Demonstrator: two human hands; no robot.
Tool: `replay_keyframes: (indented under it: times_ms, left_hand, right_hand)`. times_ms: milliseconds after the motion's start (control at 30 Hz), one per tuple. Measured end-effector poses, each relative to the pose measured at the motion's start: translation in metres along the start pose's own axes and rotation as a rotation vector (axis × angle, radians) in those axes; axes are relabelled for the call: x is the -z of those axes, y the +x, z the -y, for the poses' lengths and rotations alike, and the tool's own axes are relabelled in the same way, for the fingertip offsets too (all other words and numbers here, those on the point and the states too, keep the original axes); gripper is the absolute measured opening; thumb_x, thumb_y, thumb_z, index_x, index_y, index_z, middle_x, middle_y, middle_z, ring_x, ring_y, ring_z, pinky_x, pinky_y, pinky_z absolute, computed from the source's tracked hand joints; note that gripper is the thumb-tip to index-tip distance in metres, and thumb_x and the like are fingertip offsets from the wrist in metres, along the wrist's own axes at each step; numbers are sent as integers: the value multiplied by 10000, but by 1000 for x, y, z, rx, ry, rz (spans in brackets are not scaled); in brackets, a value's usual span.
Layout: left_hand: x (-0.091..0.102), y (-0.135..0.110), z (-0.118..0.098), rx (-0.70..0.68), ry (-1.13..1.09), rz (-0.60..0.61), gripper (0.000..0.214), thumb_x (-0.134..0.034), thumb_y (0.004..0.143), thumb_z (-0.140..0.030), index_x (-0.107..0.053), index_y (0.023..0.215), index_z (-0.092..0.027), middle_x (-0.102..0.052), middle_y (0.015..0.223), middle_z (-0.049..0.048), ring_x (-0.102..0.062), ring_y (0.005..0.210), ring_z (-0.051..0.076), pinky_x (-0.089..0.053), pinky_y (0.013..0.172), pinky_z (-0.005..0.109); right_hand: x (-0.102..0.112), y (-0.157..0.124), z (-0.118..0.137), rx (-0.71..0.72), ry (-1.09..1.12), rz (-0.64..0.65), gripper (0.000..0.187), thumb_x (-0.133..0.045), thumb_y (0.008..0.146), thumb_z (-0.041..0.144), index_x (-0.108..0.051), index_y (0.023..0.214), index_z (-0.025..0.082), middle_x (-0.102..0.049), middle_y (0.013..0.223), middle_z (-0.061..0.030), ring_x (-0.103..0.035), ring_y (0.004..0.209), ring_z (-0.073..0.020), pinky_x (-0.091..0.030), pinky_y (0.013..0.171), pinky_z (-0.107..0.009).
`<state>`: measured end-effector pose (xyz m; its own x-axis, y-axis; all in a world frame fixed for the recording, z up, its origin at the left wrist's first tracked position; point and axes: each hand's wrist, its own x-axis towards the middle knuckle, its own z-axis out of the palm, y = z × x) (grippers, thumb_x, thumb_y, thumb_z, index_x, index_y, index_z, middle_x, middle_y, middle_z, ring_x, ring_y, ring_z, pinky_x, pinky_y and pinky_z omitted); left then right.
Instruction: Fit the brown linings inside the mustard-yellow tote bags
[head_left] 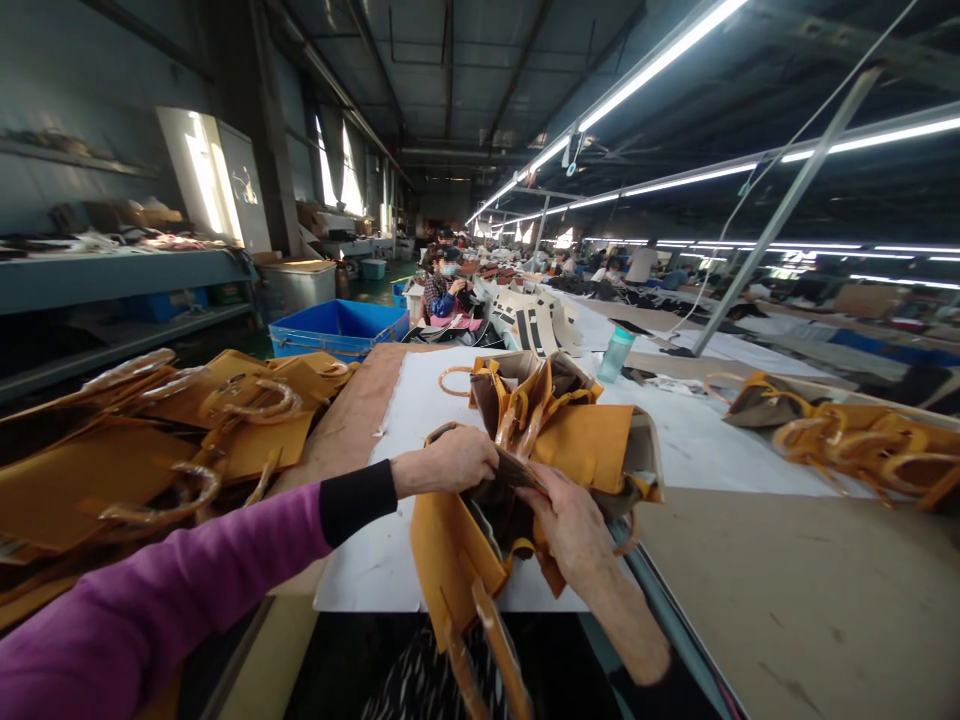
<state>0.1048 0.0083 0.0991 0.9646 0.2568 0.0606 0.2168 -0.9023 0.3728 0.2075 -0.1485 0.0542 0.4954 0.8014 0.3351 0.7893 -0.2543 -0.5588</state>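
The left hand point(471, 458) and right hand point(574, 520) pinch the brown edge point(517, 472) of a yellow bag point(446, 550); even, gentle tension should prevent creasing.

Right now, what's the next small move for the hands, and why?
I'd probably draw the left hand and right hand slightly apart to straighten the brown edge: both appear to pinch it, and it slants between them. Do it gently, since the yellow bag below has its handles past the near edge of the white sheet.
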Motion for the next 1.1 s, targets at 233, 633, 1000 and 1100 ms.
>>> replay_keyframes:
  times_ms: [233,633,1000,1100]
  left_hand:
    - [-8,1,-6,91,279,-32,209,-458,779,-131,-663,750,-106,-618,693,123,-614,730,264,-477,668,381]
    - [-4,5,1,-20,244,-103,166,-441,789,-143,-604,764,-137,-584,911,100,-522,823,210,-402,796,362]
    - [-8,8,5,-3,156,-92,170,-442,803,-142,-591,723,-153,-598,781,71,-554,721,184,-414,692,305]
    - [-6,5,4,-11,124,-124,187,-454,807,-181,-597,691,-146,-610,793,73,-557,723,176,-407,687,286]
  right_hand:
    - [1,7,-5,-54,126,50,288,-434,836,334,-631,1023,238,-678,941,-24,-602,913,-224,-439,795,-323]
    - [-7,0,-4,177,-479,-207,360,-547,791,186,-516,1150,198,-600,1117,-81,-540,996,-257,-413,837,-372]
    - [-12,15,-18,93,-260,-173,183,-439,843,214,-616,886,213,-639,837,-45,-558,842,-206,-408,728,-298]
    - [-8,18,-21,90,-102,-134,201,-452,844,273,-639,881,211,-656,864,-45,-569,847,-204,-423,753,-305]
